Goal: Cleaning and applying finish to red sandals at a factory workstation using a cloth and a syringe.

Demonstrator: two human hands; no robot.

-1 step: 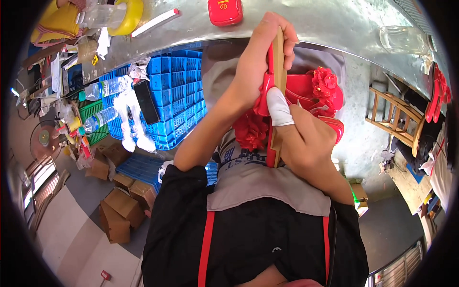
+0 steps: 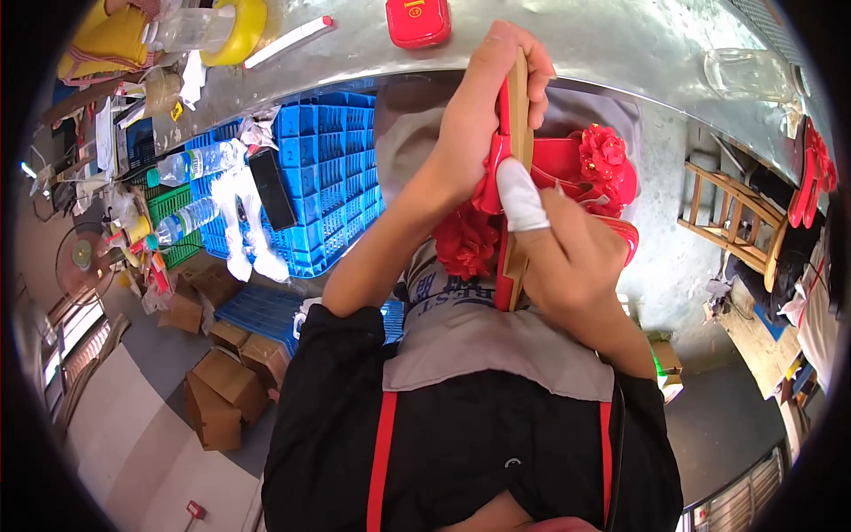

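A red sandal (image 2: 521,120) with a tan sole is held on edge above my lap, its sole facing right. My left hand (image 2: 479,115) is closed around its far end, fingers wrapped over the sole. My right hand (image 2: 574,257) is curled against the sole's right side. Its thumb, in a white cover (image 2: 521,197), presses on the sandal's edge by the red strap. A red flower (image 2: 465,244) hangs on the sandal's left side. Another red sandal (image 2: 607,164) with a flower lies in my lap, partly behind my right hand.
A metal bench (image 2: 567,44) runs across the front, bearing a red case (image 2: 418,22), a marker (image 2: 288,42) and a clear jar (image 2: 753,74). At left, blue crates (image 2: 328,168) carry a phone (image 2: 271,189) and bottles (image 2: 191,164). A wooden stool (image 2: 731,217) stands right.
My right hand has shifted slightly, its thumb tip moving a little toward the far end and its fingers loosening a bit. My left hand and the sandal are nearly still.
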